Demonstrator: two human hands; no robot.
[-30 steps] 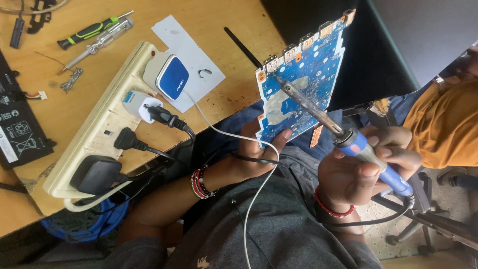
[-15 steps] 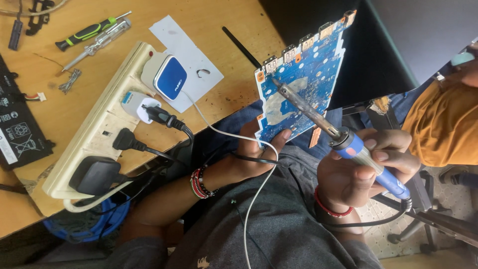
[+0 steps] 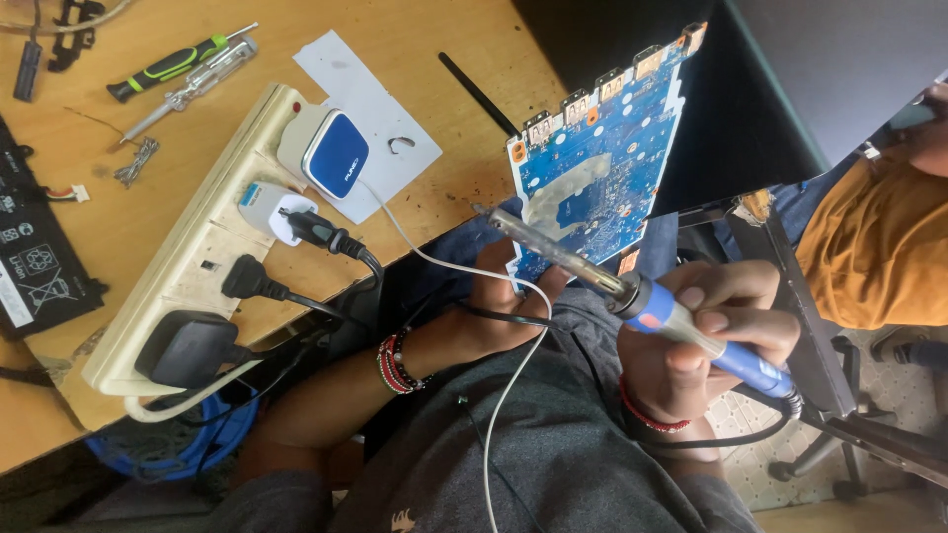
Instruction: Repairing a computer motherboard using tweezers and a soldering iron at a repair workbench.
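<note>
While the left hand (image 3: 499, 306) pinches the circuit board (image 3: 602, 148), the right hand (image 3: 706, 341) clamps the soldering iron (image 3: 632, 291) against it.

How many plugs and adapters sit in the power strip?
4. A blue-faced white charger sits at the strip's far end, then a small white adapter, a black plug, and a black power brick nearest the person. None looks hidden.

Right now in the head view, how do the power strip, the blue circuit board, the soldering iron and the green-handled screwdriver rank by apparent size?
1. power strip, longest and bulkiest.
2. blue circuit board, held up by the left hand, so nearer the camera.
3. soldering iron, in the right hand; long but thin, and also raised.
4. green-handled screwdriver, clearly smallest.
</note>
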